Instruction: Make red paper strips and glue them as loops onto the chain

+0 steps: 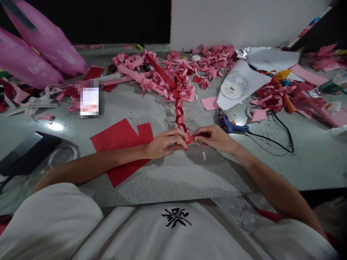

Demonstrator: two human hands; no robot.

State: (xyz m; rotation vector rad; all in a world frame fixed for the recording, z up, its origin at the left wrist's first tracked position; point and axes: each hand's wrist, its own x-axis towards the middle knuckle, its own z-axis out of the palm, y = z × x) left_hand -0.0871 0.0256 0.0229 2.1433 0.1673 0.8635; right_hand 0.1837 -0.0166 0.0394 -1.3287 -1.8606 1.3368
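A red paper chain (pixel 179 117) of linked loops runs down from the pink paper pile to my hands. My left hand (pixel 168 142) pinches the red paper at the chain's lower end, fingers pressed together. Just to its right, my right hand (pixel 213 137) is closed on a thin red strip (pixel 194 136) that meets that end. Red paper sheets (pixel 119 135) lie flat under and around my left forearm. A blue glue gun (pixel 235 127) rests to the right of my right hand, its black cable trailing off to the right.
Pink folded paper pieces (pixel 214 59) are heaped along the back. A tape roll (pixel 231 90) lies on white paper. At the left are a lit, blurred screen (pixel 90 100), a black box-like device (pixel 29 151) and pink bottles (pixel 51 39). More pink scraps (pixel 273 95) lie at the right.
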